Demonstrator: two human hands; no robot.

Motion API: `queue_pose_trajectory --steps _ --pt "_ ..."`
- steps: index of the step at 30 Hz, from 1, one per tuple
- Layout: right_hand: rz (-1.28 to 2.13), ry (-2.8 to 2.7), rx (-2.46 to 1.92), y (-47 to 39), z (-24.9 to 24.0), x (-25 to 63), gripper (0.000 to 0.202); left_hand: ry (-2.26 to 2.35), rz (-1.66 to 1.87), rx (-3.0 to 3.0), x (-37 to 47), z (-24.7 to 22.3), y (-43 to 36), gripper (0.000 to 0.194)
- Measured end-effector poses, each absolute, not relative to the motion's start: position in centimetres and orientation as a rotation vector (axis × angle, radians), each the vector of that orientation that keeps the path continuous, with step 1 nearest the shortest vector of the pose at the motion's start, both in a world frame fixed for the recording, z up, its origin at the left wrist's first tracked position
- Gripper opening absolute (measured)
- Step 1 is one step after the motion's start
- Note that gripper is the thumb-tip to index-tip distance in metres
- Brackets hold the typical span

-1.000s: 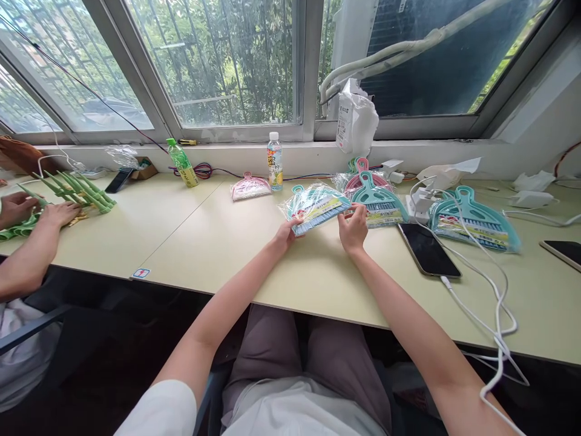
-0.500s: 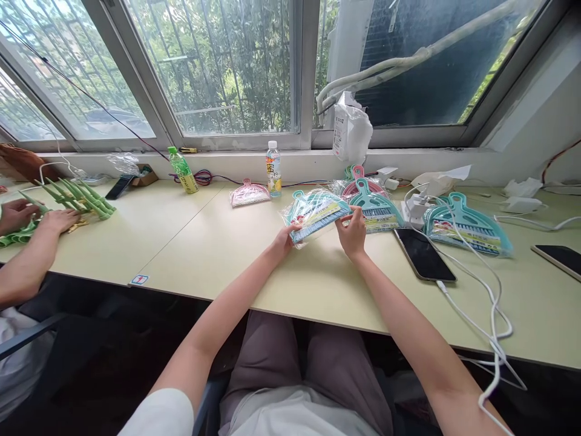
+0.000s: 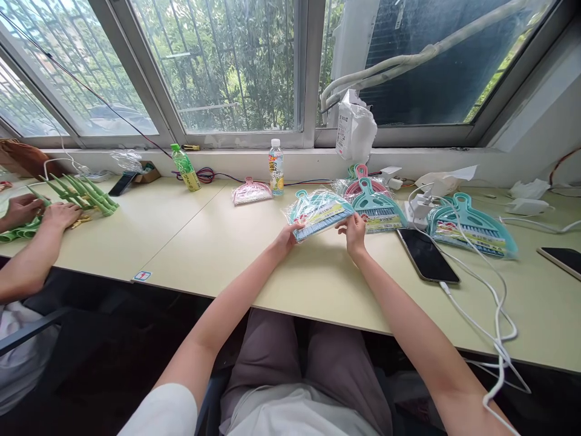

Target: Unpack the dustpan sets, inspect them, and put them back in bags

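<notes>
A teal dustpan and brush set [image 3: 320, 212], wrapped in clear plastic with a yellow label, is held at a tilt just over the table. My left hand [image 3: 285, 238] grips its lower left corner, thumb on top. At the right end, the fingers of my right hand [image 3: 353, 233] are closed at the lower edge. Just beyond my right hand lies another wrapped teal dustpan set [image 3: 376, 209], overlapping a pink dustpan [image 3: 361, 181]. A small pink dustpan set [image 3: 251, 192] rests farther back on the left.
To the right are a phone [image 3: 426, 254] on a white charging cable [image 3: 497, 303], a power adapter [image 3: 418, 209] and more teal dustpans [image 3: 472, 227]. Two drink bottles, one clear [image 3: 276, 168] and one green [image 3: 185, 168], stand near the window. At far left, another person's hands [image 3: 59, 218] touch green plant stalks [image 3: 86, 194].
My right hand's fingers have shifted slightly at the right end of the dustpan set. Both hands keep hold of it. The whole view has shifted a little.
</notes>
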State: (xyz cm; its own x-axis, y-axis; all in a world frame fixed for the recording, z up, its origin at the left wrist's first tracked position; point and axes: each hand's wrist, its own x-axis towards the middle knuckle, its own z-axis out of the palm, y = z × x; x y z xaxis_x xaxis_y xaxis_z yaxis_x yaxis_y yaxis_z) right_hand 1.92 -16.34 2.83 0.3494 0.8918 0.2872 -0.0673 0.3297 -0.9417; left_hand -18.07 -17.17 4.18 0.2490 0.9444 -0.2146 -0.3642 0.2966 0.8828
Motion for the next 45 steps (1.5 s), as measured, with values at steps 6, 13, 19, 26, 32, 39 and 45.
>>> queue_pose_trajectory --steps 6,13,19,26,32,39,45 --pt "0.539 -1.132 -1.14 -16.8 3.6 2.6 0.032 0.902 1.109 0.766 -18.1 4.5 -17.4 0.019" --pt "0.583 -1.196 -1.192 -16.6 3.4 2.5 0.04 0.912 1.167 0.69 -18.4 4.2 -16.8 0.025" --pt "0.413 -1.3 -1.255 -17.0 3.5 2.5 0.041 0.856 1.138 0.715 -18.5 3.8 -16.4 0.022" --pt "0.91 -0.825 -1.132 -16.0 3.5 3.0 0.025 0.931 1.09 0.774 -18.3 4.0 -16.8 0.023" --pt "0.887 -0.886 -1.154 -16.0 3.3 3.2 0.023 0.924 1.153 0.733 -18.4 4.1 -16.8 0.028" --pt "0.957 -0.946 -1.209 -16.0 3.2 3.0 0.017 0.911 1.128 0.756 -18.8 4.5 -16.8 0.039" --pt "1.101 -0.793 -1.154 -16.0 3.5 3.0 0.022 0.858 1.1 0.813 -19.0 4.7 -17.0 0.055"
